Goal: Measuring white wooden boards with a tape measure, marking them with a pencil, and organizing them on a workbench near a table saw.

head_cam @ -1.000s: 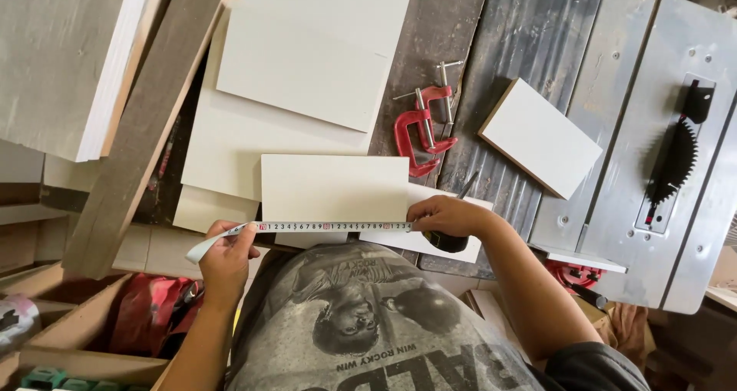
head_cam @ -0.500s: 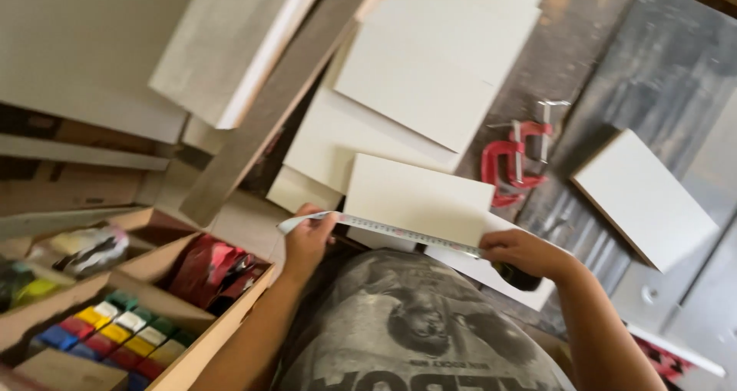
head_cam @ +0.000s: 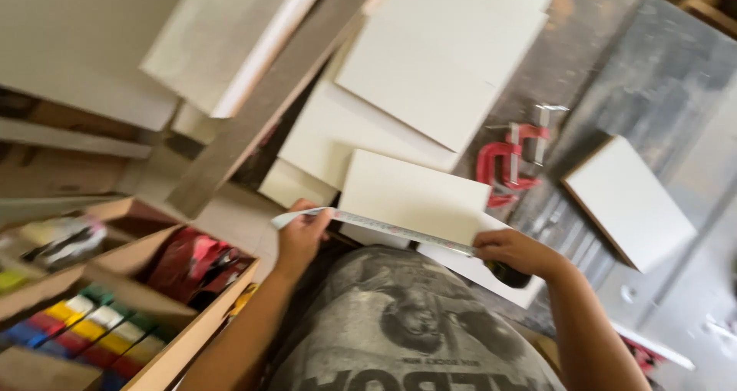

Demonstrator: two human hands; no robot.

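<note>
A tape measure blade (head_cam: pixel 384 225) is stretched along the near edge of a small white board (head_cam: pixel 414 195). My left hand (head_cam: pixel 302 237) pinches the blade's free end at the board's left corner. My right hand (head_cam: pixel 513 251) grips the dark tape measure case (head_cam: pixel 508 274) at the board's right end. The board lies on top of other white panels (head_cam: pixel 430 76) stacked on the workbench.
Red clamps (head_cam: pixel 510 164) lie right of the board. Another white panel (head_cam: pixel 629 203) rests on the grey table saw top (head_cam: pixel 675 92) at right. A long grey plank (head_cam: pixel 269 99) runs diagonally at left. Wooden boxes (head_cam: pixel 176 345) with coloured items sit lower left.
The view has swung left and tilted, bringing the wooden boxes into sight. Both hands keep the tape stretched along the board's edge.
</note>
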